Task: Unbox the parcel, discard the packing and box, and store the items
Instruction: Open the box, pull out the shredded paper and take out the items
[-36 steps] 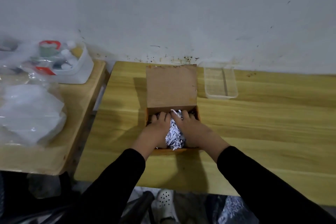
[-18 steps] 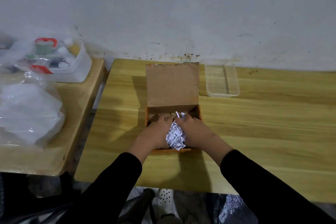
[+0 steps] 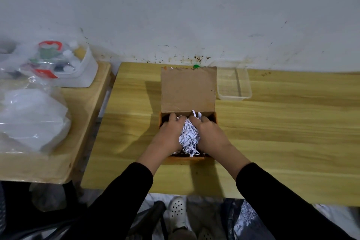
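A brown cardboard box (image 3: 188, 89) stands open on the wooden table (image 3: 272, 132), its lid flap tilted back toward the wall. Inside it lies a clump of white shredded paper (image 3: 189, 137). My left hand (image 3: 169, 135) presses the clump from the left and my right hand (image 3: 209, 135) from the right, so the paper is squeezed between both palms. Fingertips of both hands curl over the far side of the clump. Whatever else the box holds is hidden under the hands and paper.
A clear plastic tray (image 3: 234, 84) sits right of the box lid by the wall. On a lower side table (image 3: 50, 161) at the left lie a bulging plastic bag (image 3: 29, 119) and a white tub of small bottles (image 3: 64, 64). A bag with shredded paper (image 3: 247, 214) lies on the floor.
Both hands have drawn closer together and gathered the shredded paper into a tighter, taller clump inside the box. The box has not moved.
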Tool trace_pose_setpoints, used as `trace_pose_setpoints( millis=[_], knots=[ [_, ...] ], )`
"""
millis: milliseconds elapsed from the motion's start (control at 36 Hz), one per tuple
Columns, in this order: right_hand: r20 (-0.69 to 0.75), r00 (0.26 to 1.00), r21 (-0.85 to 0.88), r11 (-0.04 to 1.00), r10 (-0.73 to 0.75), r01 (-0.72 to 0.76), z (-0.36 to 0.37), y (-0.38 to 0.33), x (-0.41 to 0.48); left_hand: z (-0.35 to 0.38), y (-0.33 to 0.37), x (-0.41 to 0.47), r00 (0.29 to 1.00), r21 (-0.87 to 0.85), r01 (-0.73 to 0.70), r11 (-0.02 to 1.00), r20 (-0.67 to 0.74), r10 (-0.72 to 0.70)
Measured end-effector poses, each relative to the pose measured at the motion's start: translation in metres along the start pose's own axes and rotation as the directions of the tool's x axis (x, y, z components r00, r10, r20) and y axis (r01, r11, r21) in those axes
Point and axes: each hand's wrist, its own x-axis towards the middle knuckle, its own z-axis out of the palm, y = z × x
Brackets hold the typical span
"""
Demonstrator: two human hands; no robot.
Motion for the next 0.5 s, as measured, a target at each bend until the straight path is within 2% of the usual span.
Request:
trace_pose_setpoints(
  millis=[250, 361, 500],
  knots=[
    [-0.071, 0.998, 0.040, 0.999, -0.001, 0.004, -0.017, -0.006, 0.001, -0.028, 0.007, -0.005, 0.999, -0.019, -0.042, 0.999, -0.032, 0.041],
    [-0.089, 0.996, -0.011, 1.000, -0.006, 0.005, -0.048, -0.010, 0.000, -0.058, 0.024, -0.008, 0.998, -0.001, -0.059, 0.998, 0.002, 0.059],
    [-0.103, 0.994, 0.004, 1.000, -0.019, 0.020, -0.105, -0.002, -0.009, -0.099, 0.062, -0.008, 0.997, 0.058, -0.081, 0.995, 0.019, 0.080]
  ],
)
